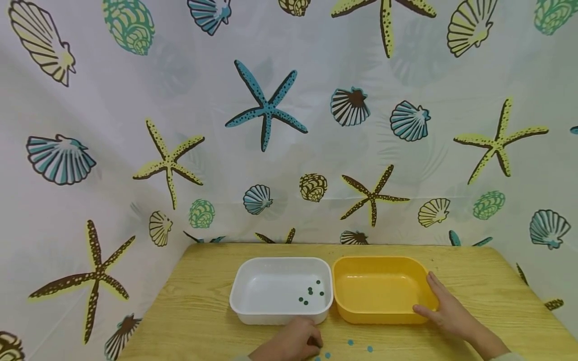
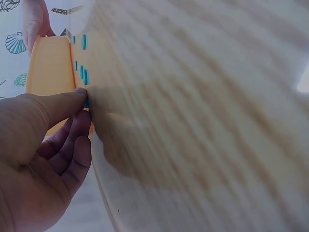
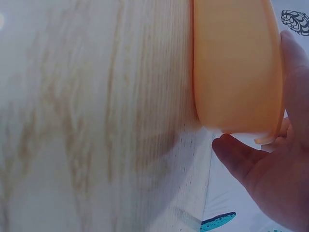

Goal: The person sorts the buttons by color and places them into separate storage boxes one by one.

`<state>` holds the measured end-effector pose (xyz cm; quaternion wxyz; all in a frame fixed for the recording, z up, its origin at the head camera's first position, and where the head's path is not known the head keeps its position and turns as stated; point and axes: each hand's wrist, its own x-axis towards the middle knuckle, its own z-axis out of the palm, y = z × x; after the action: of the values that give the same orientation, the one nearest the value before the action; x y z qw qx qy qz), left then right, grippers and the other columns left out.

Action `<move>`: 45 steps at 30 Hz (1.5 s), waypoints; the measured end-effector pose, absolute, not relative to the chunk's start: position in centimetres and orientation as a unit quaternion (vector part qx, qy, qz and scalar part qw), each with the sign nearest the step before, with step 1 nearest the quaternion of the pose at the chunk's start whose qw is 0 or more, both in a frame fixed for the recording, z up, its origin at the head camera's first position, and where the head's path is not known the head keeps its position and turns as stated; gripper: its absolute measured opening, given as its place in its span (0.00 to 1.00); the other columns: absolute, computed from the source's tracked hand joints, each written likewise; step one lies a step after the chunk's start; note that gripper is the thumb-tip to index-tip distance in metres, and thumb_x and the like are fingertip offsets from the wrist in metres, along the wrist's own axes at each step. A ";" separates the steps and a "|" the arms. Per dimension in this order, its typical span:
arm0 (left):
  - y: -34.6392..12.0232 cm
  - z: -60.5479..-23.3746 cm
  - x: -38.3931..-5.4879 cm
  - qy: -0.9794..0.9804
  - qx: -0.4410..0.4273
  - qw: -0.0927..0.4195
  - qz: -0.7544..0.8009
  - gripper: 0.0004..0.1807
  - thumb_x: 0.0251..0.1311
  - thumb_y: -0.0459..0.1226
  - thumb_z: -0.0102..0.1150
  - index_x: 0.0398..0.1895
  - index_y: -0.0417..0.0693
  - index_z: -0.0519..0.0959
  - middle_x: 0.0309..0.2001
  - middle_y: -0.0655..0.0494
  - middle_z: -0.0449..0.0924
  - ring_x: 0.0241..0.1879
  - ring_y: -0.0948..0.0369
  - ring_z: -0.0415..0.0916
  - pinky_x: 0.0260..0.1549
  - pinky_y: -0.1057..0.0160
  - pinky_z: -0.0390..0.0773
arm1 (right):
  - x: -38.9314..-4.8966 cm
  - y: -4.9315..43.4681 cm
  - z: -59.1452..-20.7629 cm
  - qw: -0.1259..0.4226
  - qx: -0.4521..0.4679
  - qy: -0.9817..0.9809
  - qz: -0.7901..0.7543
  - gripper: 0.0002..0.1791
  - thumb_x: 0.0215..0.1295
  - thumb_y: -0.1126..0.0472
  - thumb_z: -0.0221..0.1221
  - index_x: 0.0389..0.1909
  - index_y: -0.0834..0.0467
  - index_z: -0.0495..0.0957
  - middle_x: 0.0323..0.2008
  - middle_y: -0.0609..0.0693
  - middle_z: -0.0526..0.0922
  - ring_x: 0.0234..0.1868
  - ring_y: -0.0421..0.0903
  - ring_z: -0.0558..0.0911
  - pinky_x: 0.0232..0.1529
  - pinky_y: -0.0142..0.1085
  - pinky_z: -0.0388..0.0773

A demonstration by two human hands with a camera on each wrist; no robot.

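Note:
In the head view my left hand (image 1: 291,342) is low on the wooden table, just in front of the white tub (image 1: 259,319). Its thumb and index finger pinch a small blue disc (image 2: 87,103) at the tabletop, as the left wrist view shows. More blue discs (image 1: 350,342) lie close by, to the right of that hand. Several dark green discs (image 1: 321,294) lie inside the white tub, toward its right side. My right hand (image 1: 451,313) holds the right end of the yellow tub (image 1: 384,318), thumb at the front corner and fingers along the side rim.
The two tubs stand side by side on the wooden table (image 1: 194,301). A white cloth (image 1: 316,150) printed with shells and starfish hangs behind the table and along both sides.

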<state>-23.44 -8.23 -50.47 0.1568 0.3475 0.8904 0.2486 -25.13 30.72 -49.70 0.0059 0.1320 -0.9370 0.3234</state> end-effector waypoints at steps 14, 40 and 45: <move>-8.1 -50.7 -23.4 0.897 0.313 0.171 0.260 0.06 0.56 0.35 0.65 0.24 0.56 0.82 0.23 0.71 0.72 0.24 0.72 0.68 0.26 0.72 0.71 | -25.1 30.7 -49.6 0.002 0.142 -0.939 0.314 0.51 0.64 0.46 0.58 0.67 0.80 0.43 0.68 0.77 0.39 0.65 0.75 0.47 0.59 0.65 0.48; -7.6 -46.1 -23.1 0.844 0.322 0.136 0.408 0.03 0.57 0.33 0.64 0.28 0.49 0.80 0.23 0.68 0.76 0.23 0.72 0.71 0.26 0.72 0.74 | -25.3 30.8 -50.1 -0.005 0.136 -0.939 0.316 0.52 0.66 0.45 0.56 0.67 0.80 0.40 0.68 0.77 0.37 0.66 0.75 0.45 0.59 0.66 0.46; -7.3 -45.1 -24.0 0.851 0.302 0.115 0.414 0.03 0.56 0.36 0.66 0.28 0.51 0.80 0.23 0.67 0.77 0.22 0.70 0.72 0.25 0.71 0.74 | -25.2 30.8 -50.1 -0.006 0.139 -0.938 0.316 0.51 0.67 0.45 0.55 0.67 0.81 0.40 0.68 0.77 0.37 0.66 0.75 0.44 0.59 0.66 0.45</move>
<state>-23.97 -7.31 -45.14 0.1151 0.3023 0.8506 0.4144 -25.18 30.84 -50.12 -0.0057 0.1388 -0.9385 0.3162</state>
